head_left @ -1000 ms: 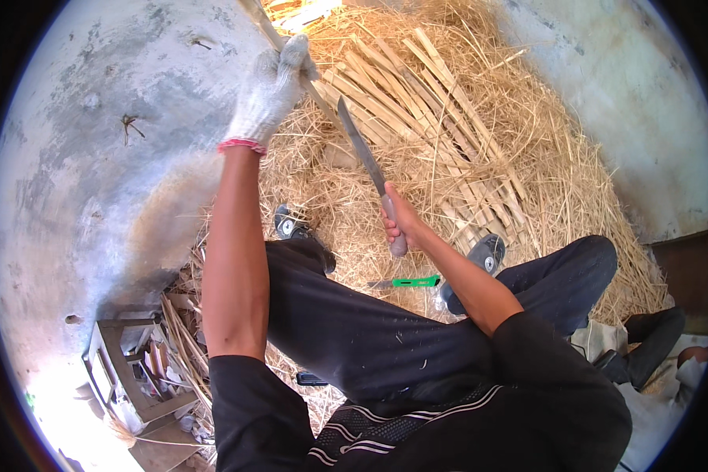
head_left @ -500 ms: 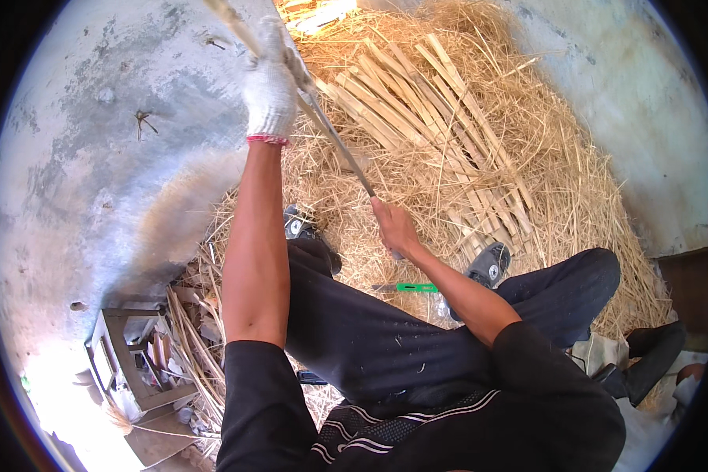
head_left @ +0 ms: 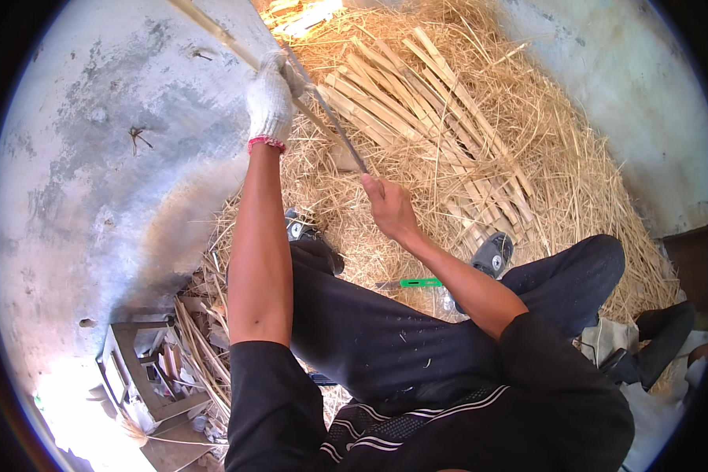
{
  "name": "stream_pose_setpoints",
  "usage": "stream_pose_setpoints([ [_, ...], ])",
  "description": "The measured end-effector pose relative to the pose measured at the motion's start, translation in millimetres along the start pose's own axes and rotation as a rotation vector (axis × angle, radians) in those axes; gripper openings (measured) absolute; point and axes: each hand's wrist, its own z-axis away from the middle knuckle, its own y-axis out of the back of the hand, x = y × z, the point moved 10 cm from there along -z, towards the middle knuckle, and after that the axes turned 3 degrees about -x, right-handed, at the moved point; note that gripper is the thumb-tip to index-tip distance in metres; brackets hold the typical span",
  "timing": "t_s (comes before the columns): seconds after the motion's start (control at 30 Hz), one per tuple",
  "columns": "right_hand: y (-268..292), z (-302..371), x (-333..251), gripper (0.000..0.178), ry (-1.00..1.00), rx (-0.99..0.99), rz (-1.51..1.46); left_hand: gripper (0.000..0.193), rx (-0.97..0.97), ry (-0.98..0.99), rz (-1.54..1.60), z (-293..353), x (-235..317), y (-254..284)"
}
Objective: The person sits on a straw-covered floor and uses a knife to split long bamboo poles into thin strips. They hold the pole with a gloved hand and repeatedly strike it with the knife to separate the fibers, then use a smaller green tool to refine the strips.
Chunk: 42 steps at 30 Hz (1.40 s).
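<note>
My left hand (head_left: 270, 98), in a white knitted glove with a red cuff, is closed around a long pale bamboo strip (head_left: 220, 35). The strip slants from the upper left, through the glove, down toward my right hand. My bare right hand (head_left: 391, 208) grips a long, narrow, dark-bladed knife (head_left: 344, 138); its handle is hidden in my fist. The blade points up and left and runs close along the strip near the glove. Whether blade and strip touch there, I cannot tell.
Split bamboo strips (head_left: 425, 102) lie on a heap of thin shavings (head_left: 558, 157) ahead. A green-handled tool (head_left: 419, 283) rests between my legs. A worn plaster wall (head_left: 94, 197) rises at left, with a wooden frame (head_left: 130, 370) full of scraps below it. My shoes (head_left: 493, 256) stand among the shavings.
My right hand has moved slightly up and left with the knife. The gloved left hand has come a little lower, and the strip's upper part has shifted left.
</note>
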Motion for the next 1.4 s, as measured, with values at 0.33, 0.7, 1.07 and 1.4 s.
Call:
stream_pose_setpoints([
  [0.33,-43.8,3.1,145.7,0.073,-0.507,-0.151,0.076,0.036,0.133,-0.002,0.021,30.3,6.4,15.8],
  [0.7,-8.3,-20.1,44.9,0.070,-0.403,-0.189,-0.140,0.033,0.023,-0.029,0.027,31.1,6.2,12.7],
  [1.07,-52.0,21.7,176.7,0.079,-0.491,-0.160,0.108,0.035,0.080,0.013,-0.025,44.4,3.9,15.4],
  [1.4,-20.0,-2.2,111.0,0.078,-0.504,-0.125,0.106,0.031,0.376,-0.059,-0.044,52.8,7.6,20.7],
])
